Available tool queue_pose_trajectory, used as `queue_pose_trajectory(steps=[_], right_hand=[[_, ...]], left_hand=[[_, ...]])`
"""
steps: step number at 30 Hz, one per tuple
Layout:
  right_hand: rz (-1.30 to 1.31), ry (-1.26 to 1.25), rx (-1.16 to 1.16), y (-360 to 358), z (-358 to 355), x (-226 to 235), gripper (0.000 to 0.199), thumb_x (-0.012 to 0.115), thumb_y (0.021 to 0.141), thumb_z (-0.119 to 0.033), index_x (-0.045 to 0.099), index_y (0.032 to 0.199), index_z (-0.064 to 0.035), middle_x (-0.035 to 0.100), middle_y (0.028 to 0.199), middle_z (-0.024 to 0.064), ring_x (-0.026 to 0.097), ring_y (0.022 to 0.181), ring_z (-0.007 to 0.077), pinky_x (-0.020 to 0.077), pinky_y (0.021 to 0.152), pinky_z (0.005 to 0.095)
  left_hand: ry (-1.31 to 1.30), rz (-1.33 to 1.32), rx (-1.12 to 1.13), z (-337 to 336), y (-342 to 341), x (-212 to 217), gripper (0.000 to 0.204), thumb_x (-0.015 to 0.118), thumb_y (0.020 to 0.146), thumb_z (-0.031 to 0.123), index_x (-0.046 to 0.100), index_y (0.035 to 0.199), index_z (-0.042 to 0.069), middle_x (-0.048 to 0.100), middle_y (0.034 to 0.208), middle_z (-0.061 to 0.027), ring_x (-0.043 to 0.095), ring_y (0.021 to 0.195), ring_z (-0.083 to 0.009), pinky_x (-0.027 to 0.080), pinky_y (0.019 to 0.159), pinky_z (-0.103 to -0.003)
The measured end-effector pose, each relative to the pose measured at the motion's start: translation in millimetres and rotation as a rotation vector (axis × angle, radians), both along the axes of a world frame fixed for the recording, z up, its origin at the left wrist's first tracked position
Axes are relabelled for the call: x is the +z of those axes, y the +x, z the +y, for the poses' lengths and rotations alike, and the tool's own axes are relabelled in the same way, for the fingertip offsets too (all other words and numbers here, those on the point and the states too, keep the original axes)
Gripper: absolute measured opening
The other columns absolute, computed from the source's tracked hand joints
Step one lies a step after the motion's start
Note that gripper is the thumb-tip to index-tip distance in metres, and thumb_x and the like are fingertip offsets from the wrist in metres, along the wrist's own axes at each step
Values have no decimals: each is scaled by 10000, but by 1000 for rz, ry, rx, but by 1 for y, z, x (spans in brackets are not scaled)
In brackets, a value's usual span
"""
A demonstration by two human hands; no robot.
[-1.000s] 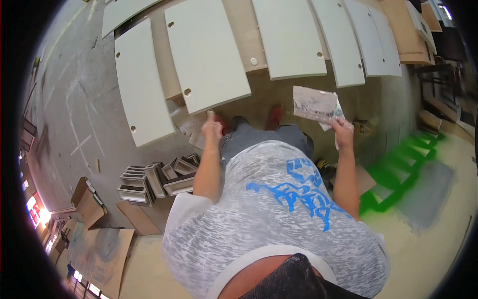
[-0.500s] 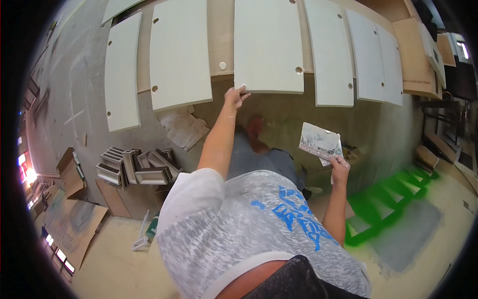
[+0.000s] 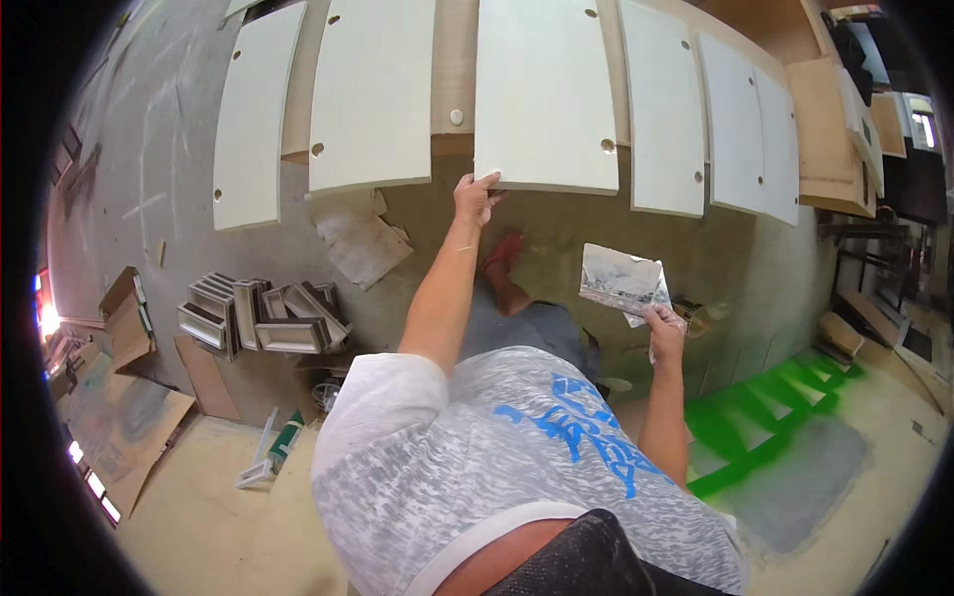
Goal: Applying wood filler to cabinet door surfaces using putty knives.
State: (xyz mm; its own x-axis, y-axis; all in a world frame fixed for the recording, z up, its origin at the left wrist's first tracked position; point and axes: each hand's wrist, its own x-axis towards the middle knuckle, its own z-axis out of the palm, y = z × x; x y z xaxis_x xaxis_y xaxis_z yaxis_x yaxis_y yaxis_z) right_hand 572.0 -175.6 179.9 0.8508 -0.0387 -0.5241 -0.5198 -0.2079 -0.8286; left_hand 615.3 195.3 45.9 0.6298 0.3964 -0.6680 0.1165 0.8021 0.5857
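A large pale door panel (image 3: 547, 94) with round hinge holes lies on a wooden support, its near end sticking out over the edge. My left hand (image 3: 476, 199) is closed on its near left corner, thumb on top and the other fingers at the underside. Out to the right, clear of the panels, my right hand (image 3: 666, 328) grips a flat rectangular plate (image 3: 621, 278) smeared with white and grey. Whether it is a scraper or another sheet tool I cannot make out. Beside the panel, a small white round spot (image 3: 456, 117) shows on the wooden support.
More pale panels (image 3: 373, 89) lie in a row on both sides. Grey-white drawer-like frames (image 3: 293, 333) are stacked on the floor at left, near a crumpled sheet (image 3: 353, 238). Green overspray (image 3: 750, 422) marks the floor at right. A wooden cabinet (image 3: 830, 129) stands far right.
The view has shifted slightly, so the panels sit a little differently. My left hand stays at the panel's corner, and my right hand still holds the plate, now a little further left in view.
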Motion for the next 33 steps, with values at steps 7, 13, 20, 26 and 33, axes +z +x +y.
queue_pose_trajectory(steps=[7,13,20,26,33], right_hand=[[-45,-55,-60,-14,-13,23,86,583,760,-13,594,841,14,598,783,20,537,662,86,401,600,190],[-110,-58,-117,-22,-35,27,115,581,762,-18,589,869,22,603,810,42,560,711,109,428,636,206],[-86,-68,-164,-43,-34,37,141,585,757,-12,582,888,39,605,834,63,567,744,129,439,704,233],[-71,-56,-193,-52,-38,34,141,596,749,-20,585,879,34,604,832,66,563,734,134,435,682,225],[-85,75,-275,-36,-23,25,193,619,732,-95,598,876,32,597,811,44,539,739,132,415,660,247]], left_hand=[[772,243,-57,-66,32,65,341,730,562,204,550,761,-6,598,710,-125,582,651,-220,460,609,-327],[723,264,-99,-65,54,32,399,733,551,231,576,827,-9,611,755,-156,602,702,-255,464,661,-333],[291,243,-62,-44,64,-58,356,726,587,103,578,877,-38,613,795,-128,602,677,-189,510,529,-290],[197,175,-128,-26,49,-64,310,711,639,78,574,893,-36,605,795,-107,583,619,-153,483,463,-248],[79,168,-340,-15,-48,-33,320,651,723,90,519,1006,21,543,741,-32,490,486,-108,395,392,-232]])
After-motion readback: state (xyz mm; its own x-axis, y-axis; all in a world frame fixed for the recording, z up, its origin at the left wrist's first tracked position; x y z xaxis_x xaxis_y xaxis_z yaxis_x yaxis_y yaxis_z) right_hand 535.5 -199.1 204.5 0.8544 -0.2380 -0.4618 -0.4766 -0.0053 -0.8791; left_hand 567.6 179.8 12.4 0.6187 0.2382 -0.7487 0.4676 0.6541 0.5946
